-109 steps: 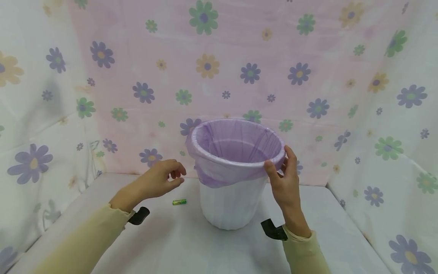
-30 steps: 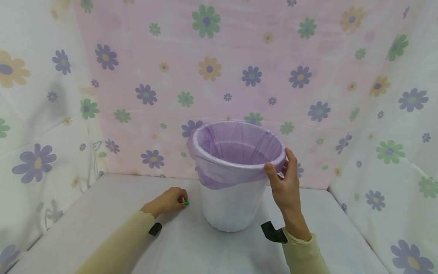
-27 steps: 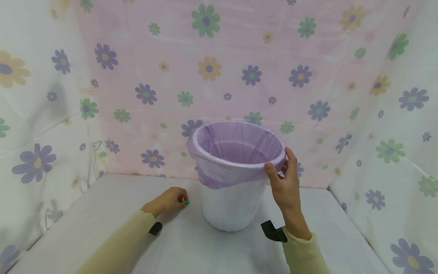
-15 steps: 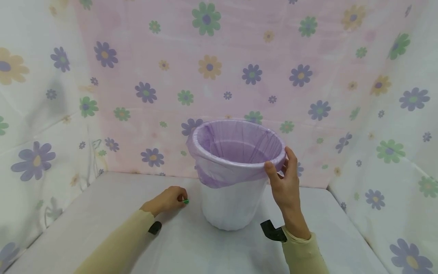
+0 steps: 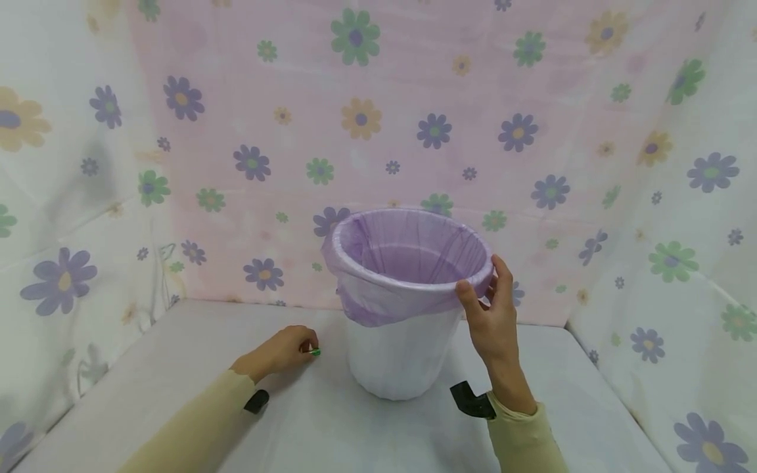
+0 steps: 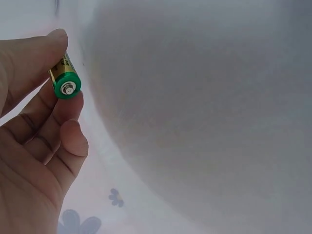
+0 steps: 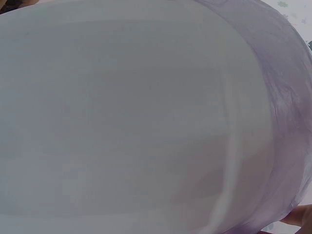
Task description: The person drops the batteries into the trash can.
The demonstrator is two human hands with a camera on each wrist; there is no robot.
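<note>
Between the thumb and fingers of my left hand (image 5: pixel 279 351) is a small green and gold battery (image 6: pixel 67 80), pinched with its button end towards the left wrist camera. In the head view only the green end of it shows, low over the table left of the bin. My right hand (image 5: pixel 495 322) holds the right side of the rim of a white trash bin (image 5: pixel 396 364), thumb in front and fingers behind. A thin purple bin liner (image 5: pixel 378 305) lines the bin and folds down over its rim. The bin's wall fills most of the right wrist view.
The white table (image 5: pixel 331 433) carries the upright bin near its middle. Behind it hangs a pink flowered cloth (image 5: pixel 390 85), with white flowered cloth (image 5: pixel 710 217) along both sides. A black wrist mount (image 5: pixel 473 401) sticks out by each sleeve.
My left hand has come down from beside the bin's rim to the battery on the table and pinched it, then shifted slightly left with it. The right hand stays on the rim.
</note>
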